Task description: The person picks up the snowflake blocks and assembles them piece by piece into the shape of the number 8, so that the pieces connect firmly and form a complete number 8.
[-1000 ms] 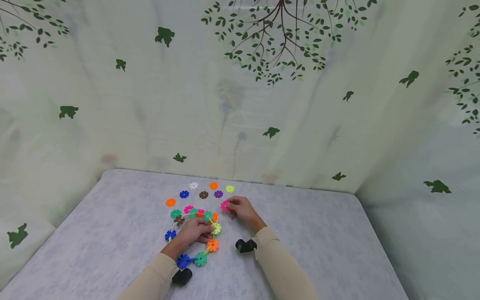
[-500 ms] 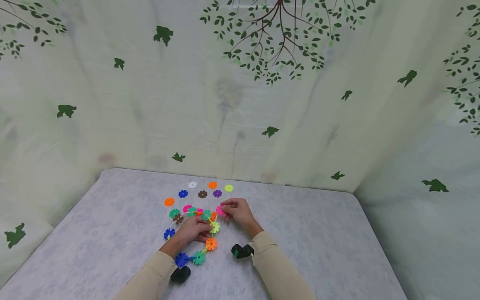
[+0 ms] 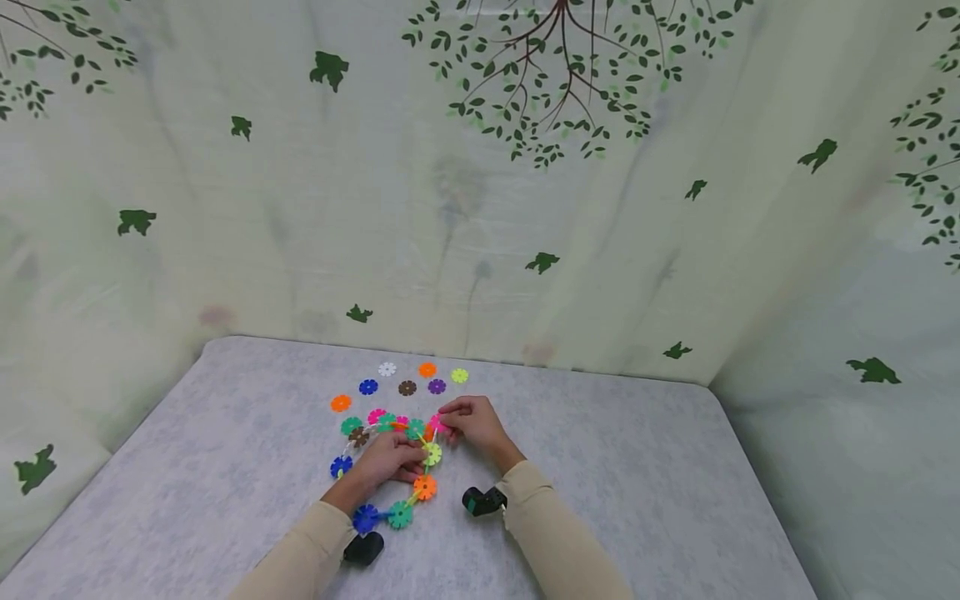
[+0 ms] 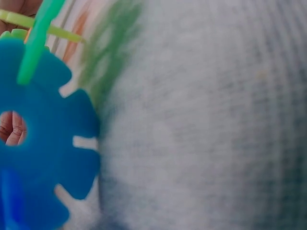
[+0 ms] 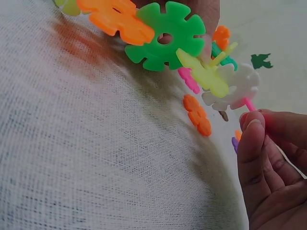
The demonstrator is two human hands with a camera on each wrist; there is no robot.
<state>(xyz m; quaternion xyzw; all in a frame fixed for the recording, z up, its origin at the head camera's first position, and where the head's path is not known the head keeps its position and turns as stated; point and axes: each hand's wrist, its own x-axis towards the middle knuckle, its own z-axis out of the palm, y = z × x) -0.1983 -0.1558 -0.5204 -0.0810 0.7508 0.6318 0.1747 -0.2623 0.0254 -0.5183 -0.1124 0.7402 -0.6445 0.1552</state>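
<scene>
Notched plastic flower discs, linked edge to edge, form a curving chain [image 3: 425, 487] under and around my left hand [image 3: 384, 462]. That hand grips the chain beside a yellow disc [image 3: 432, 454]. Between thumb and fingertips my right hand [image 3: 482, 427] pinches a pink disc [image 3: 437, 423]. In the right wrist view the pink disc [image 5: 250, 104] shows edge-on, its rim right at a white disc [image 5: 242, 86]. A yellow disc [image 5: 204, 74] and a green disc [image 5: 165, 36] adjoin it. A blue disc [image 4: 48, 120] fills the left of the left wrist view, hiding most of the left hand.
Several loose discs lie beyond the hands, among them an orange disc [image 3: 341, 403], a purple disc [image 3: 437, 387] and a white disc [image 3: 387, 369]. Black devices [image 3: 364, 549] sit at both wrists. A leaf-printed curtain [image 3: 480, 208] rises behind the grey table [image 3: 615, 467].
My right hand has brought the pink disc left and slightly down, up to the chain's far end. The left hand has kept its grip in about the same place.
</scene>
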